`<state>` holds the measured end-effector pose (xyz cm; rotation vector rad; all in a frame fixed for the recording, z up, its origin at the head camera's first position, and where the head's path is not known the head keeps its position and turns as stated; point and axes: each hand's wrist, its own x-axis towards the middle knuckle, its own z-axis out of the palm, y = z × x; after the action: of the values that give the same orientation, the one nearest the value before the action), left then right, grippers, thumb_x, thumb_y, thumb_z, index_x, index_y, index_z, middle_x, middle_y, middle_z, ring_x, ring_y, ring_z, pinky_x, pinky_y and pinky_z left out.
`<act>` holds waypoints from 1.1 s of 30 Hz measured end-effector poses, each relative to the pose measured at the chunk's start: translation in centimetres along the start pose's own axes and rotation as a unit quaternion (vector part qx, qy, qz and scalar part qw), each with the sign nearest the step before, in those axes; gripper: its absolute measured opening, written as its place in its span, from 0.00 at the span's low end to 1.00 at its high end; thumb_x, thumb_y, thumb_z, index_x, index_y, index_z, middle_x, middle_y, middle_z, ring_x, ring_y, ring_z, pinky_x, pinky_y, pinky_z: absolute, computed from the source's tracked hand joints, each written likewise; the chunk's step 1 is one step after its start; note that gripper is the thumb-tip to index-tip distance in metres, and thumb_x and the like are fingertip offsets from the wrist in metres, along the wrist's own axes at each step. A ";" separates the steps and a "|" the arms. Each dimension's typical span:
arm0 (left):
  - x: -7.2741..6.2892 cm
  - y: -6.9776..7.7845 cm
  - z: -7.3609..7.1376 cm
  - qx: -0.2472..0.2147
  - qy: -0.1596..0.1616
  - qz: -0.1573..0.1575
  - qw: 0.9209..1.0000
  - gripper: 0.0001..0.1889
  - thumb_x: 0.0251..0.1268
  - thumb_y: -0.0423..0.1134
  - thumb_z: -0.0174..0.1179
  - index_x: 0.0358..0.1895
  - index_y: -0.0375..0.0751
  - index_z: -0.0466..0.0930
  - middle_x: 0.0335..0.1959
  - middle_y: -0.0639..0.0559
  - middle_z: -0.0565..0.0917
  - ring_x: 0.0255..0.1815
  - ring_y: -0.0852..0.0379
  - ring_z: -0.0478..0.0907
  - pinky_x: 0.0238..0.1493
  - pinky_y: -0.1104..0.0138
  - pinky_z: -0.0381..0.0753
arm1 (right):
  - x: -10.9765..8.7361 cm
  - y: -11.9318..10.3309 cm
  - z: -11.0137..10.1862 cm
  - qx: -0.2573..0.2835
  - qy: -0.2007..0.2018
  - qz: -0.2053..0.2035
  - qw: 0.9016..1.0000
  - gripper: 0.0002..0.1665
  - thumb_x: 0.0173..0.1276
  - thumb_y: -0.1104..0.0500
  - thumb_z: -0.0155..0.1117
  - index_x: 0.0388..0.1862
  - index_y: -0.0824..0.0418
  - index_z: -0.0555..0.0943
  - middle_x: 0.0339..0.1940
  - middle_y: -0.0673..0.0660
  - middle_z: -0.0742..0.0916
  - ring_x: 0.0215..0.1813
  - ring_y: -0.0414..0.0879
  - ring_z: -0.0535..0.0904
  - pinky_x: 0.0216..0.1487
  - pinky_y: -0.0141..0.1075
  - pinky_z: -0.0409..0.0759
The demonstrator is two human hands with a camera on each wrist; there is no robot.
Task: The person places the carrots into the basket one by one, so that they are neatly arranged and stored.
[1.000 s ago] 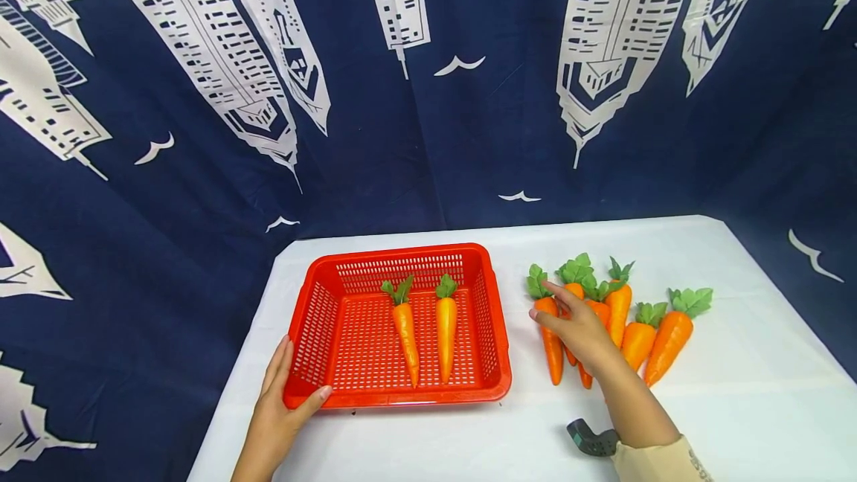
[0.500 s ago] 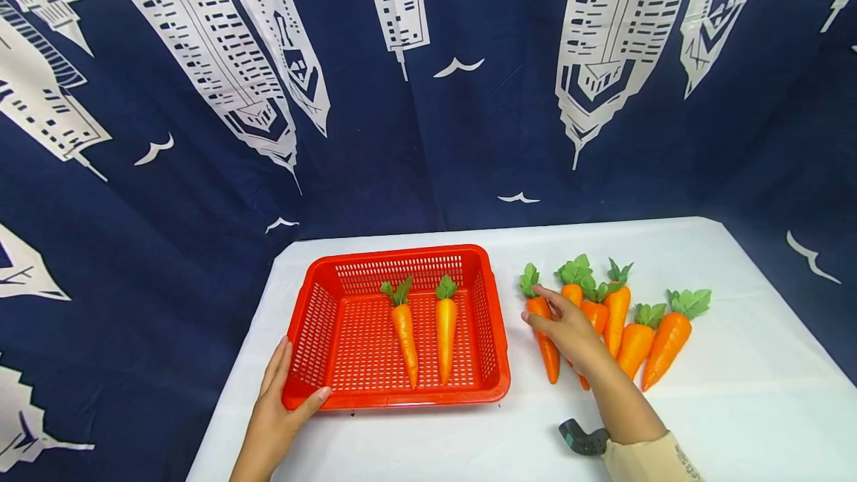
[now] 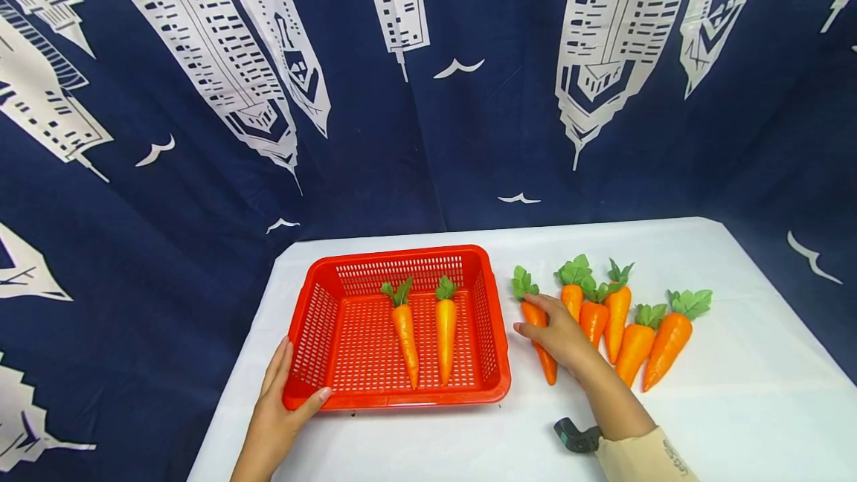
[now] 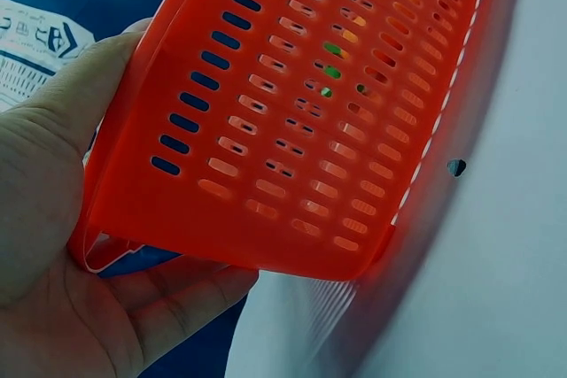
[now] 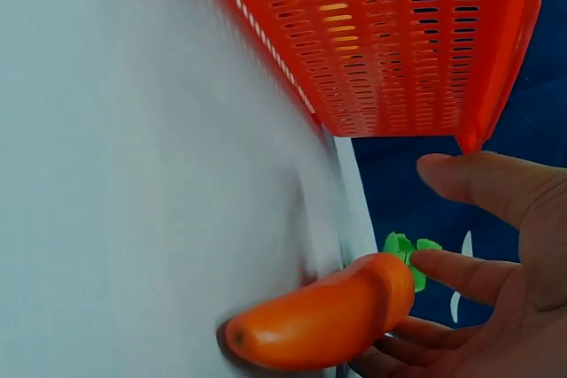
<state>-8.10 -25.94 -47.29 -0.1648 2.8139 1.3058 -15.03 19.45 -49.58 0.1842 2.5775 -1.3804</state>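
A red plastic basket (image 3: 395,399) with slotted walls stands on the white table, with two carrots (image 3: 405,341) lying inside. My left hand (image 3: 271,411) holds its near left corner, thumb along the front rim and fingers at the left side; the left wrist view shows the hand (image 4: 53,210) around that corner. Right of the basket, my right hand (image 3: 559,333) is at a leafy-topped carrot (image 3: 535,318) lying on the table. In the right wrist view its fingers (image 5: 465,273) are against the carrot (image 5: 328,316), while the thumb stands apart from it.
Several more carrots (image 3: 669,344) with green tops lie close together at the right of the table (image 3: 750,303). A dark curved device (image 3: 576,437) sits at the right wrist. Behind the table hangs a navy cloth (image 3: 435,155) with white buildings.
My right hand has moved left toward the basket, and the nearest carrot has slid left with it, away from the other carrots. The left hand and basket stay where they were.
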 end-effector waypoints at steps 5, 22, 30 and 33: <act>-0.1 -0.1 0.0 0.000 0.002 0.005 1.000 0.58 0.57 0.57 0.73 0.83 0.54 0.42 0.85 0.56 0.43 0.82 0.42 0.47 0.75 0.33 0.54 | -0.1 0.2 0.2 -0.022 0.002 -0.013 1.000 0.43 0.67 0.56 0.69 0.79 0.59 0.64 0.77 0.72 0.63 0.77 0.71 0.60 0.75 0.67 0.60; 0.0 -0.2 0.0 0.002 0.001 0.004 1.000 0.58 0.56 0.59 0.73 0.83 0.56 0.42 0.85 0.56 0.43 0.83 0.42 0.46 0.75 0.33 0.53 | -0.1 0.6 0.1 -0.004 0.067 -0.035 0.997 0.40 0.65 0.66 0.63 0.76 0.58 0.64 0.69 0.73 0.66 0.59 0.63 0.76 0.58 0.52 0.79; 0.0 -0.1 0.0 -0.001 0.000 0.001 1.000 0.58 0.56 0.60 0.72 0.83 0.56 0.41 0.85 0.58 0.43 0.83 0.42 0.46 0.75 0.33 0.53 | -0.3 -0.3 -0.7 0.038 0.060 -0.025 0.997 0.43 0.67 0.67 0.63 0.79 0.57 0.60 0.69 0.73 0.65 0.62 0.65 0.75 0.57 0.47 0.83; 0.0 -0.1 0.0 -0.003 0.002 0.004 1.000 0.58 0.57 0.59 0.73 0.83 0.56 0.42 0.85 0.57 0.43 0.82 0.42 0.47 0.75 0.33 0.54 | -0.3 -0.7 -1.3 0.066 0.053 -0.025 0.996 0.43 0.68 0.68 0.62 0.80 0.57 0.59 0.68 0.72 0.66 0.60 0.63 0.76 0.50 0.38 0.83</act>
<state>-8.08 -26.03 -47.37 -0.1565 2.8164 1.3181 -15.02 20.11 -48.28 0.2208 2.5914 -1.6021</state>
